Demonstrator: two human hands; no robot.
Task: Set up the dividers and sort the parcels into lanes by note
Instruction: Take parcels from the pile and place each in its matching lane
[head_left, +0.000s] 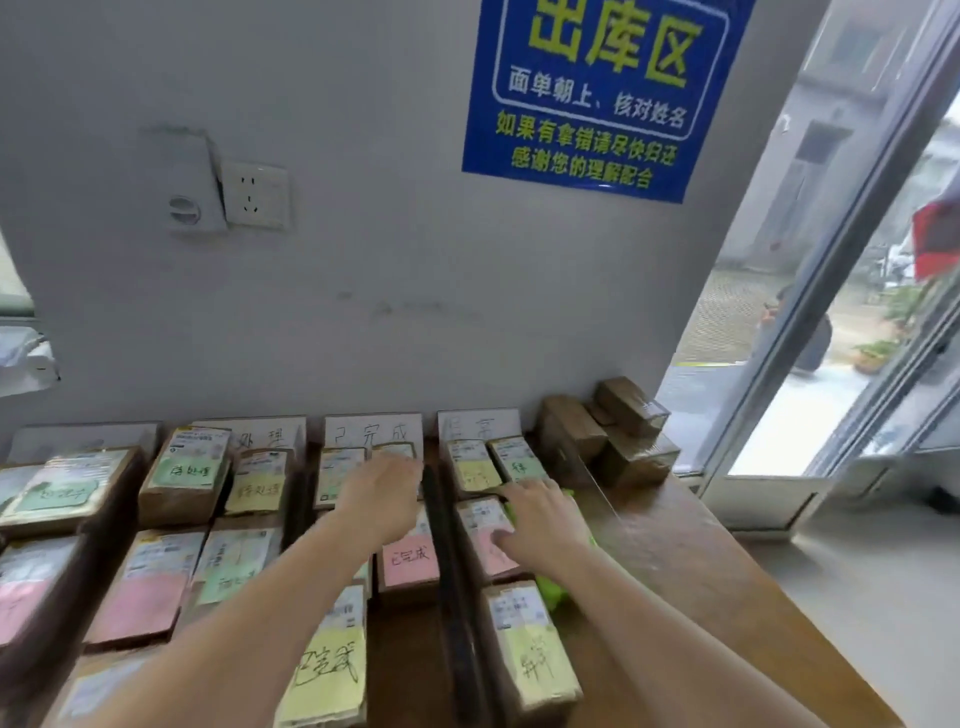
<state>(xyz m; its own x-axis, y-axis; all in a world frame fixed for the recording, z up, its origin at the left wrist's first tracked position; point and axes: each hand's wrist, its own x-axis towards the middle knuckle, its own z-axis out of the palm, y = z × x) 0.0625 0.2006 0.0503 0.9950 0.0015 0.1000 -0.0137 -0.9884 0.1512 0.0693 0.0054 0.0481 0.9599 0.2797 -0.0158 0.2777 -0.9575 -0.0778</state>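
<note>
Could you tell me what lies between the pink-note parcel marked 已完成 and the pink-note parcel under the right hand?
A dark divider strip runs between the 已完成 parcel and the parcel under the right hand; head view.

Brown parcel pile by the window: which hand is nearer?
Right. The right hand sits just left of the brown parcel pile; the left hand is farther left, beyond the black divider.

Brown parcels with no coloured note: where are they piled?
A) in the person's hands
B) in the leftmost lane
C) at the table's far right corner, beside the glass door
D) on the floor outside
C: the plain brown parcels are stacked at the far right end of the table, against the wall next to the glass door.
</note>
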